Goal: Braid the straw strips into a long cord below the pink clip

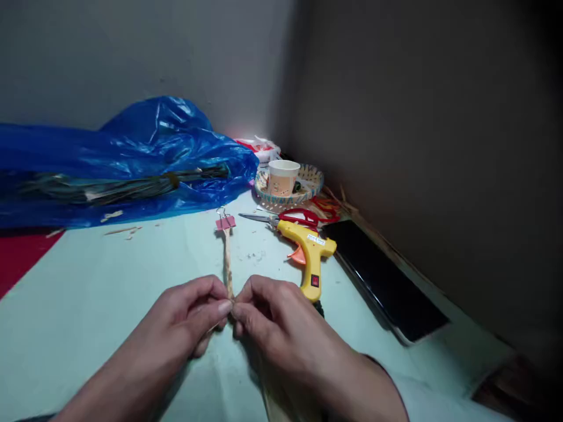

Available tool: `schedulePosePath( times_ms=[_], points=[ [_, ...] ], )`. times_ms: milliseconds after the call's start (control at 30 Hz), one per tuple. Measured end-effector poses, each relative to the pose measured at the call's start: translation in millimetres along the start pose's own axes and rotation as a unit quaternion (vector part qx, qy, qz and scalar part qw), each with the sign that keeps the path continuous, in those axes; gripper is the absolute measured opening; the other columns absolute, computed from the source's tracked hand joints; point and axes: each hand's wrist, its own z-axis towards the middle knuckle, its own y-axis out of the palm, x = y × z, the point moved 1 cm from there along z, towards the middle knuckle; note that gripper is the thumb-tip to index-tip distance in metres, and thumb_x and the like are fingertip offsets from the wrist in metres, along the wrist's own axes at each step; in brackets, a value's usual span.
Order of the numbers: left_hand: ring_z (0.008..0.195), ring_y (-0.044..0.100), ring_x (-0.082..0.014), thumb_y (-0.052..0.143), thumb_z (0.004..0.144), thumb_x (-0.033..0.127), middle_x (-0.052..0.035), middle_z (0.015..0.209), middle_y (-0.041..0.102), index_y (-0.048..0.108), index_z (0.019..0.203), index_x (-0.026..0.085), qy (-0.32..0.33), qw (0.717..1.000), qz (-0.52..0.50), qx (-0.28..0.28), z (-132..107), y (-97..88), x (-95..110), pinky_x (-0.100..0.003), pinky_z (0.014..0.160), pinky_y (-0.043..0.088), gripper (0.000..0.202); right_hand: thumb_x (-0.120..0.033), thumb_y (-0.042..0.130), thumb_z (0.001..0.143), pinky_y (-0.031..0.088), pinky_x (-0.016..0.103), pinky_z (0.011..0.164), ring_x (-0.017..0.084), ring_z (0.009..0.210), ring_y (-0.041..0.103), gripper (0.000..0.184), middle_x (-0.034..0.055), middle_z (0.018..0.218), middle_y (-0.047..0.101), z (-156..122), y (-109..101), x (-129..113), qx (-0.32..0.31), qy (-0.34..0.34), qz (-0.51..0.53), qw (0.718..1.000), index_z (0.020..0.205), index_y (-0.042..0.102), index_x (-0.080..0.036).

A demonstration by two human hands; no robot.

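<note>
A narrow tan braid of straw-like fibre (227, 258) runs away from me across the pale green table. Its far end is gripped by a pink binder clip (226, 223). My left hand (193, 319) pinches the near end of the braid between thumb and forefinger. Right beside it, my right hand (281, 325) pinches the same spot, the two thumbs almost touching. Loose pale strands (281, 392) trail toward me under my right hand. The exact crossing of the strands is hidden by my fingertips.
Beyond my right hand lie a yellow glue gun (312, 252), red-handled scissors (301, 218) and a black phone (387, 278). A paper cup (282, 177) stands in a woven tray (313, 176). At the back left, a blue plastic bag (176, 129) holds a bundle of dark strands (132, 186).
</note>
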Motion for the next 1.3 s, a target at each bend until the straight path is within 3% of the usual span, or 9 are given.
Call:
schedulePosePath(
  times_ms=[233,500,600,667,767,1000,1100,1200,1300],
  points=[
    [0.062,0.043,-0.0149,0.063,0.073,0.043,0.0045,0.061,0.050,0.057,0.068,0.020,0.076,0.996,0.039,0.038,-1,7.8,0,-0.027,0.058,0.033,0.023,-0.018,0.046,0.094,0.032,0.028,0.058,0.016,0.065,0.049,0.015,0.0045,0.078,0.060,-5,-4,-7,0.013,-0.038,-0.192,0.981,0.082,0.056,-0.020],
    [0.054,0.036,-0.0111,0.065,0.070,0.033,0.0070,0.053,0.045,0.058,0.063,0.019,0.055,0.997,0.008,0.061,6,6.2,-6,-0.024,0.052,0.025,0.017,0.005,0.047,0.077,0.027,0.029,0.056,0.017,0.067,0.046,0.023,0.0047,0.081,0.057,-8,-8,-15,-0.013,-0.113,-0.293,0.949,0.082,0.052,-0.017],
    [0.053,0.037,-0.0097,0.064,0.067,0.027,0.0074,0.051,0.047,0.059,0.062,0.018,0.057,0.995,-0.005,0.077,4,9.5,-2,-0.022,0.051,0.025,0.011,-0.001,0.047,0.082,0.028,0.030,0.058,0.017,0.066,0.045,0.018,0.0044,0.081,0.058,-6,-8,-11,0.004,-0.115,-0.288,0.951,0.083,0.051,-0.018],
    [0.051,0.039,-0.0093,0.064,0.065,0.026,0.0071,0.048,0.050,0.060,0.061,0.018,0.066,0.994,0.000,0.090,2,11.5,0,-0.021,0.051,0.026,0.010,-0.013,0.046,0.091,0.028,0.030,0.058,0.017,0.065,0.046,0.012,0.0034,0.078,0.058,-4,-6,-7,0.025,-0.091,-0.269,0.959,0.082,0.050,-0.020],
    [0.049,0.044,-0.0090,0.065,0.063,0.026,0.0063,0.047,0.054,0.061,0.059,0.018,0.082,0.991,0.005,0.106,1,13.6,2,-0.020,0.051,0.029,0.011,-0.030,0.042,0.097,0.029,0.030,0.057,0.017,0.064,0.047,0.020,0.0023,0.074,0.057,-6,-4,-6,0.048,-0.058,-0.234,0.969,0.079,0.048,-0.022],
    [0.035,0.036,-0.0063,0.062,0.073,0.029,0.0094,0.031,0.045,0.062,0.062,0.019,0.071,0.994,-0.016,0.078,1,14.5,-4,-0.019,0.044,0.025,0.015,-0.021,0.046,0.092,0.032,0.029,0.055,0.018,0.062,0.052,0.011,0.0029,0.074,0.059,-14,9,-11,0.089,-0.092,-0.230,0.965,0.081,0.049,-0.021],
    [0.037,0.042,-0.0079,0.061,0.076,0.033,0.0065,0.034,0.050,0.063,0.062,0.019,0.062,0.996,-0.039,0.059,0,13.7,-4,-0.020,0.045,0.026,0.020,-0.014,0.046,0.088,0.034,0.028,0.052,0.018,0.061,0.054,0.009,0.0053,0.073,0.060,-14,19,-5,0.120,-0.164,-0.272,0.940,0.084,0.052,-0.018],
    [0.038,0.039,-0.0081,0.062,0.076,0.037,0.0062,0.038,0.052,0.062,0.063,0.020,0.054,0.996,-0.052,0.044,1,12.4,-4,-0.021,0.043,0.022,0.022,-0.008,0.038,0.089,0.034,0.027,0.048,0.017,0.057,0.051,0.018,0.0053,0.066,0.058,-13,26,0,0.169,-0.266,-0.338,0.887,0.087,0.054,-0.015],
    [0.041,0.046,-0.0093,0.065,0.074,0.039,0.0062,0.043,0.055,0.060,0.065,0.021,0.073,0.995,-0.062,0.032,2,11.0,-4,-0.020,0.044,0.028,0.021,-0.007,0.036,0.089,0.033,0.028,0.045,0.018,0.055,0.050,0.021,0.0061,0.062,0.057,-11,31,3,0.222,-0.334,-0.376,0.835,0.088,0.057,-0.013]
  ],
)
